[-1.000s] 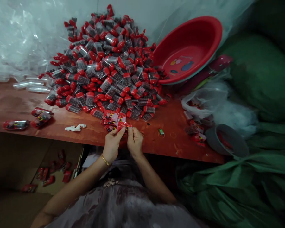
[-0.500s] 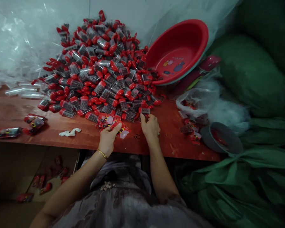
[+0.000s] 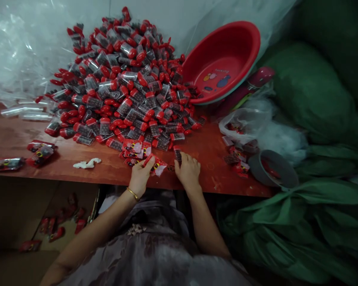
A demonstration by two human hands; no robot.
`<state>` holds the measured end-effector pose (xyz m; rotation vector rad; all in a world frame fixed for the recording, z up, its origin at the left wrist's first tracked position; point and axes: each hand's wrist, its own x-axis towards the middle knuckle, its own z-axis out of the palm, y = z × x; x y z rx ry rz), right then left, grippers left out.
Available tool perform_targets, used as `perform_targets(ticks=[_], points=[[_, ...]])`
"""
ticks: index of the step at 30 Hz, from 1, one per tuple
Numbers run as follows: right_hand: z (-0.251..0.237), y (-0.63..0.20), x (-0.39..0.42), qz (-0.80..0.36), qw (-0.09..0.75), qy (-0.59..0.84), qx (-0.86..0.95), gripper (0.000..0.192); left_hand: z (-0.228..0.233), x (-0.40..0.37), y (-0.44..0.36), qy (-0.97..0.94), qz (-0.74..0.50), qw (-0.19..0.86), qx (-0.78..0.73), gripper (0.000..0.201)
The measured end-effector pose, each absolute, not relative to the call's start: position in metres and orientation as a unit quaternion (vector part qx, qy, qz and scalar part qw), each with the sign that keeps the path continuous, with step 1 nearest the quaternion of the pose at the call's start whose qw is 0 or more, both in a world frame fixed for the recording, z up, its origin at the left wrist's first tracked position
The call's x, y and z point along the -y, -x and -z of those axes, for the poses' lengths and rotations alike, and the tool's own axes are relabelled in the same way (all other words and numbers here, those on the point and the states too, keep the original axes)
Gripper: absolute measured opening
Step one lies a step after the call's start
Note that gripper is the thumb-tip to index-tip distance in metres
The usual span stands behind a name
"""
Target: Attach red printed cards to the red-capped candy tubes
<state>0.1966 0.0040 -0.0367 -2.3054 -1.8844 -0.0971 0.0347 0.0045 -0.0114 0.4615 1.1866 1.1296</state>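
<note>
Red printed packet pinched at the near edge of the desk, clamped in the grip of the left hand, gold bangle at that wrist. Red-capped clear vial just beside it, held between the fingertips of the right hand, grip closed on it, palm down on the wood. More red packets fanned just behind. Beyond, heaped against the wall, a large pile of red-capped vials. Red plastic basin tilted at the pile's right. Grey roll of tape at the right end. Filled packets far left, white scrap between
</note>
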Motion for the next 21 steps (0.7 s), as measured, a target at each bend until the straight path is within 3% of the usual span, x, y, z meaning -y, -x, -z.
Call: perform_targets(ticks=[8, 17, 21], points=[[0.024, -0.196, -0.003, 0.067, 0.169, 0.728, 0.661, 0.037, 0.012, -0.003, -0.028, -0.278, -0.528, 0.625, -0.503, 0.031], [0.028, -0.236, -0.093, 0.067, 0.091, 0.663, 0.74, 0.041, 0.018, 0.004, -0.029, -0.313, -0.46, 0.668, -0.494, 0.038], [0.033, -0.238, -0.08, 0.014, 0.223, 0.701, 0.678, 0.034, 0.024, 0.006, -0.027, -0.424, -0.442, 0.603, -0.511, 0.034]])
